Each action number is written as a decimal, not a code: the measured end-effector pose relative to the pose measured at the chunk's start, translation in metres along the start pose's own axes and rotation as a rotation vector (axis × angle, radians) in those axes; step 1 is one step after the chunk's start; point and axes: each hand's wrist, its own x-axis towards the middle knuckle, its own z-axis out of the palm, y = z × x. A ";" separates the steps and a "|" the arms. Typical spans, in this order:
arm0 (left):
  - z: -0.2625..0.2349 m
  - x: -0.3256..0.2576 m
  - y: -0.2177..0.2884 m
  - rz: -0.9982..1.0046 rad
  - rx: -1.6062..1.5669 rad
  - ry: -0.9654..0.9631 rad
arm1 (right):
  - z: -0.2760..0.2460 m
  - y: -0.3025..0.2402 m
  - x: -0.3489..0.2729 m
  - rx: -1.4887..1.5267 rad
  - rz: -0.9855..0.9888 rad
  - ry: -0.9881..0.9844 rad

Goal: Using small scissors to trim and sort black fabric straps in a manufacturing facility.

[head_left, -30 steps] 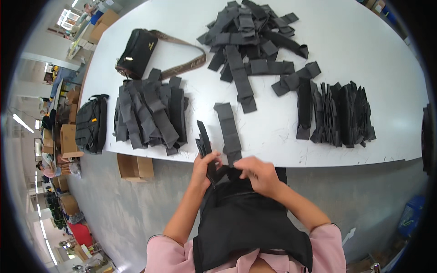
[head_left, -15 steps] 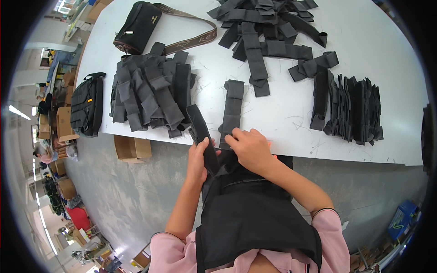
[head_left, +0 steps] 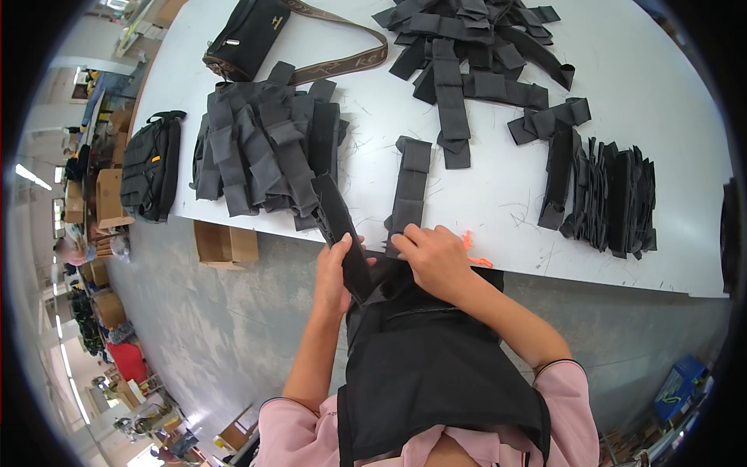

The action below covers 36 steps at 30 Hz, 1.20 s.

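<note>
While the left hand (head_left: 336,274) pinches a dark strap (head_left: 340,227) in a closed grip, the right hand (head_left: 436,261) presses curled fingers on the black bag (head_left: 436,366) at the desk (head_left: 513,194) edge. Since earlier, the strap has lifted higher. Folded strap piles (head_left: 264,144) lie beyond, unobstructed.

hands (head_left: 389,268) gripping black strap (head_left: 342,233), grey strap piles (head_left: 264,148), white table (head_left: 661,93)
</note>
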 end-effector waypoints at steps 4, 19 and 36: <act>0.002 -0.001 0.003 0.016 0.003 -0.021 | 0.010 -0.007 0.006 -0.059 -0.034 -0.053; 0.035 -0.017 0.049 0.840 0.851 -0.231 | -0.042 0.073 0.064 0.385 0.576 0.236; 0.054 0.044 -0.033 0.625 0.316 -0.247 | 0.000 0.028 -0.028 0.449 0.296 0.543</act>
